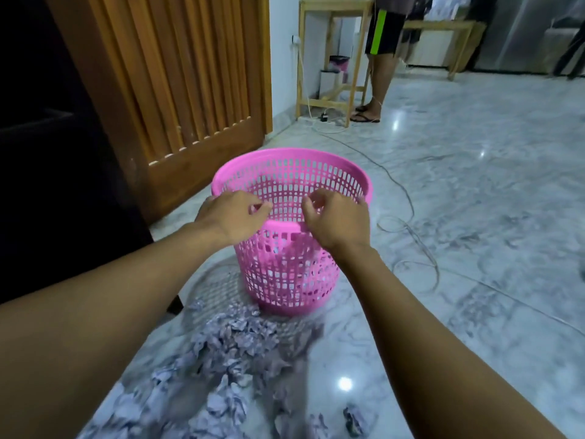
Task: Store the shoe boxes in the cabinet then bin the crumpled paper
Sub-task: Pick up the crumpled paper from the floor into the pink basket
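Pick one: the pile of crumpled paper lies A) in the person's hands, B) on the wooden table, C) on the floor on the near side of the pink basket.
C: the crumpled paper is spread on the floor just in front of the pink basket.

Crumpled paper point(240, 337) before the basket point(286, 280)
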Demonstrator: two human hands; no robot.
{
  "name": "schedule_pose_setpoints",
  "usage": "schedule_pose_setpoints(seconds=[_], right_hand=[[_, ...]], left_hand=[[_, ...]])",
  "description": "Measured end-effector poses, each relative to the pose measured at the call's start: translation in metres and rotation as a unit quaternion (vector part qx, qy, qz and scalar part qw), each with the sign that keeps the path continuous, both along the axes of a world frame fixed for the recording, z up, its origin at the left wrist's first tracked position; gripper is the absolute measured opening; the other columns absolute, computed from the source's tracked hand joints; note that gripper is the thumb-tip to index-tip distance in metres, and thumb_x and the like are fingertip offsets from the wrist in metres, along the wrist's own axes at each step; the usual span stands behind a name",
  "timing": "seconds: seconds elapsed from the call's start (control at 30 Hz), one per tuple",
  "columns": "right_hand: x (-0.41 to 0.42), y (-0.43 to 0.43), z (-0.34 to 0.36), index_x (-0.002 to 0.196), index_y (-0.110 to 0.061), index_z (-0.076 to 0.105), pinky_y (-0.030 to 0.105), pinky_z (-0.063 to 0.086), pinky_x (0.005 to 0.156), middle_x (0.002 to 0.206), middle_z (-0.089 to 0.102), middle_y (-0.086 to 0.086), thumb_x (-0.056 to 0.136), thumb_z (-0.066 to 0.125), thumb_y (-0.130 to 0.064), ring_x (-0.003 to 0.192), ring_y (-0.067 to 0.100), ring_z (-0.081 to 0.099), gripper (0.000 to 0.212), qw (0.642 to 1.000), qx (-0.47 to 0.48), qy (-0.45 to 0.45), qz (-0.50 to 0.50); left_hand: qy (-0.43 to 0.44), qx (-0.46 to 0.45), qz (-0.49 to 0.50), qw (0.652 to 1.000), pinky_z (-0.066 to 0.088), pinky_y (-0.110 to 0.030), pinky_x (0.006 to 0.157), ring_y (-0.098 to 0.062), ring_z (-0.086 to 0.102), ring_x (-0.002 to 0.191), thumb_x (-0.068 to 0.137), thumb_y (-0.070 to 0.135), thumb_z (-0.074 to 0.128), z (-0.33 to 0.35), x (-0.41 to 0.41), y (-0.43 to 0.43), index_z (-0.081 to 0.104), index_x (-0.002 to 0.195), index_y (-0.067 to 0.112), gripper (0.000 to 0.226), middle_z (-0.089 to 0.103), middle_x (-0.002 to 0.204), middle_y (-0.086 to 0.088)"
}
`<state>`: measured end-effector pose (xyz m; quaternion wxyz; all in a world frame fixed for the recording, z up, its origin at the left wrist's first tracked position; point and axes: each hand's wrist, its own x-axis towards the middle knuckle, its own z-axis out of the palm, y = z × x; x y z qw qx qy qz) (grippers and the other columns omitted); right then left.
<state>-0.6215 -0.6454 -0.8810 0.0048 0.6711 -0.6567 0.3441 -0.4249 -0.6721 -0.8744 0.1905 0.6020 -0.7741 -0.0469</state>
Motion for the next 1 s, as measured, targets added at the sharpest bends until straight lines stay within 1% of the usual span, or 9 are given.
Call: schedule_pose_setpoints(seconds=[0.1,0.2,0.3,0.4,0.5,0.57,0.67,0.8,1.0], right_hand=[[0.005,0.041,-0.035,0.11,-0.026,0.07,0.05,0.014,0.119,0.119,0.066,-0.004,0.091,0.052,-0.037,0.117,0.017,0.057,0.028,0.992,-0.111,-0.054,-0.012],[0.004,0.091,-0.096,0.111,-0.02,0.069,0.052,0.019,0.119,0.122,0.063,0.0,0.086,0.058,-0.027,0.12,0.018,0.053,0.028,0.984,-0.145,-0.102,-0.031],[-0.002,0.139,-0.17,0.111,-0.018,0.069,0.057,0.03,0.11,0.123,0.063,0.005,0.085,0.056,-0.027,0.121,0.025,0.056,0.03,0.995,-0.002,-0.092,-0.024],[-0.014,0.179,-0.227,0.13,-0.028,0.059,0.056,0.018,0.117,0.147,0.044,0.008,0.092,0.051,-0.041,0.142,0.026,0.035,0.04,0.974,0.211,-0.07,-0.033],[-0.026,0.205,-0.26,0.137,-0.031,0.053,0.054,0.013,0.117,0.154,0.033,0.011,0.098,0.05,-0.04,0.146,0.026,0.024,0.041,0.947,0.305,-0.087,-0.046],[-0.033,0.216,-0.277,0.127,-0.026,0.061,0.045,0.022,0.116,0.147,0.041,0.015,0.098,0.051,-0.025,0.138,0.029,0.036,0.031,0.952,0.291,-0.086,-0.032],[-0.039,0.227,-0.286,0.122,-0.015,0.062,0.005,0.027,0.099,0.138,0.046,0.01,0.097,0.051,-0.012,0.128,0.022,0.04,0.028,0.944,0.285,-0.162,-0.031],[-0.043,0.226,-0.281,0.117,-0.016,0.064,0.031,0.043,0.096,0.111,0.049,-0.001,0.097,0.056,-0.013,0.111,0.02,0.045,0.021,0.964,0.204,-0.167,-0.023],[-0.019,0.244,-0.268,0.123,-0.024,0.064,0.037,0.046,0.084,0.109,0.055,0.006,0.084,0.046,-0.041,0.1,0.025,0.051,0.046,0.98,0.189,-0.045,0.04]], left_hand=[[0.043,-0.091,0.014,0.995,0.043,-0.048,0.101,-0.03,0.053,0.118,0.093,0.058,0.034,-0.031,-0.001,0.037,0.064,0.117,0.023,0.052,0.061,0.12,-0.007],[0.116,-0.116,0.095,0.982,0.031,-0.052,0.112,-0.039,0.032,0.14,0.093,0.051,0.043,-0.087,-0.01,0.089,0.041,0.145,0.02,0.061,0.029,0.153,-0.022],[0.134,-0.029,0.126,0.983,0.029,-0.055,0.112,-0.041,0.023,0.142,0.094,0.049,0.047,-0.145,-0.023,0.152,0.03,0.15,0.02,0.065,0.017,0.156,-0.024],[0.088,0.14,0.095,0.982,0.018,-0.05,0.118,-0.029,0.005,0.148,0.093,0.058,0.042,-0.192,-0.025,0.206,0.015,0.153,0.034,0.07,0.004,0.162,-0.007],[0.013,0.181,0.023,0.983,0.008,-0.043,0.121,-0.025,0.001,0.149,0.09,0.067,0.036,-0.225,-0.016,0.247,0.017,0.153,0.036,0.073,0.004,0.163,-0.006],[-0.003,0.215,0.013,0.977,0.002,-0.042,0.121,-0.025,-0.001,0.149,0.079,0.076,0.023,-0.24,-0.009,0.265,0.02,0.152,0.037,0.082,0.004,0.163,-0.006],[-0.014,0.238,0.012,0.971,-0.004,-0.044,0.121,-0.023,-0.008,0.149,0.072,0.08,0.016,-0.257,-0.004,0.279,0.019,0.15,0.043,0.086,0.001,0.163,-0.006],[-0.027,0.268,-0.021,0.963,-0.012,-0.044,0.12,-0.021,-0.016,0.149,0.07,0.084,0.017,-0.267,-0.007,0.283,0.008,0.15,0.049,0.087,-0.008,0.163,-0.003],[-0.051,0.217,-0.045,0.974,-0.003,-0.05,0.12,-0.029,0.005,0.149,0.078,0.08,0.025,-0.281,-0.011,0.283,0.012,0.148,0.053,0.076,0.015,0.161,-0.007]])
